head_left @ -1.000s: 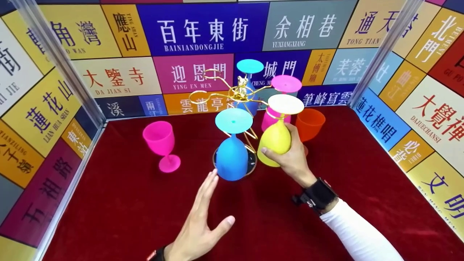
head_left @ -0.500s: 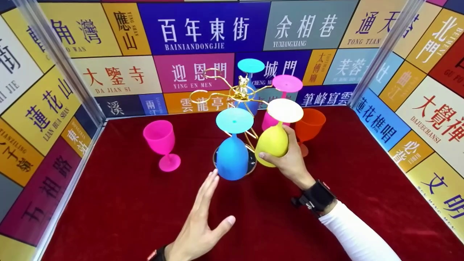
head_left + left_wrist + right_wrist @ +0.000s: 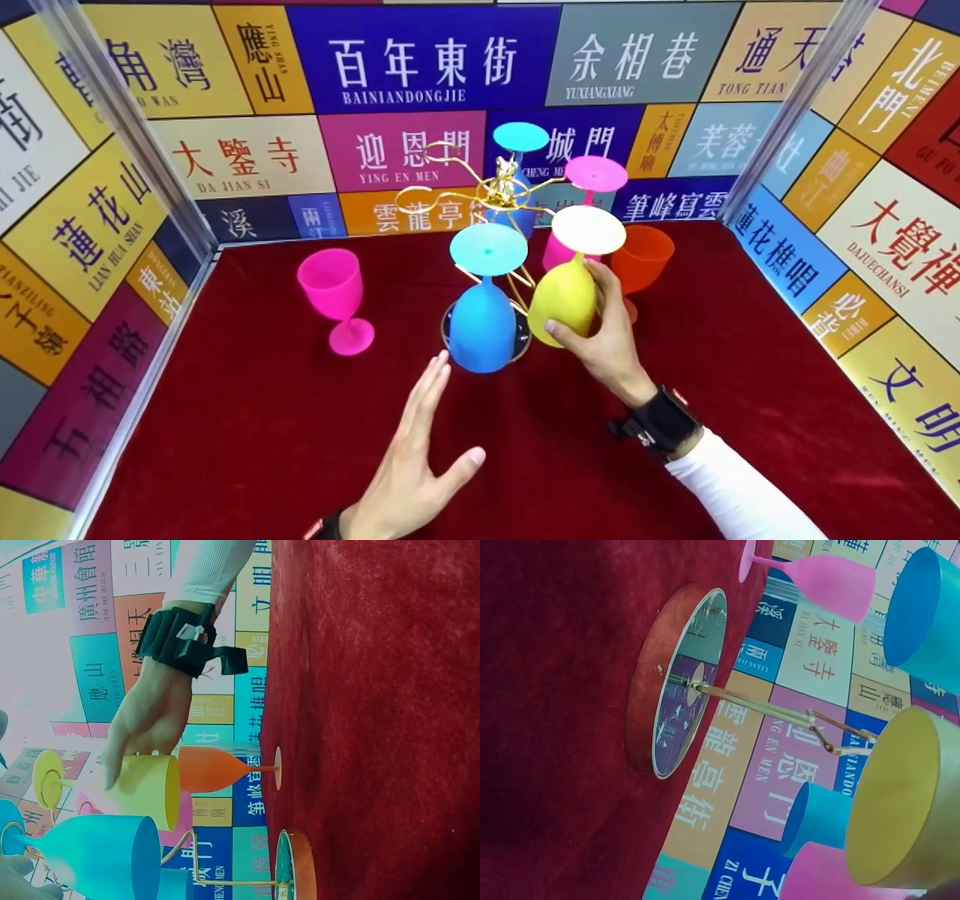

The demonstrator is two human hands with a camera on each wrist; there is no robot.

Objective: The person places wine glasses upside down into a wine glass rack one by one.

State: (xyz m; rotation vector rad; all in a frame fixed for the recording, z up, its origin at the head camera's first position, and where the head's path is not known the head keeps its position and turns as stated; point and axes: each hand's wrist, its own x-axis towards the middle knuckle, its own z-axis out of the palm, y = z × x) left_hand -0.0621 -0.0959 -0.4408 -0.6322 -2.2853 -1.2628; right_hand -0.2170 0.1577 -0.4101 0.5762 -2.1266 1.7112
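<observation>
The right hand (image 3: pixel 606 334) holds an upside-down yellow goblet (image 3: pixel 559 296), fingers and thumb curled round its bowl, at the gold wire rack (image 3: pixel 504 180). The left hand (image 3: pixel 411 465) has straight fingers, thumb spread wide, fingertips beside the inverted blue goblet (image 3: pixel 482 330) (touching or not, I cannot tell). An upright orange goblet (image 3: pixel 646 259) stands beyond the right hand.

White close-fitting right sleeve (image 3: pixel 739 480), black right wristband (image 3: pixel 664 420) with silvery metal fitting (image 3: pixel 192 632), black left wristband (image 3: pixel 330 526) edged red
</observation>
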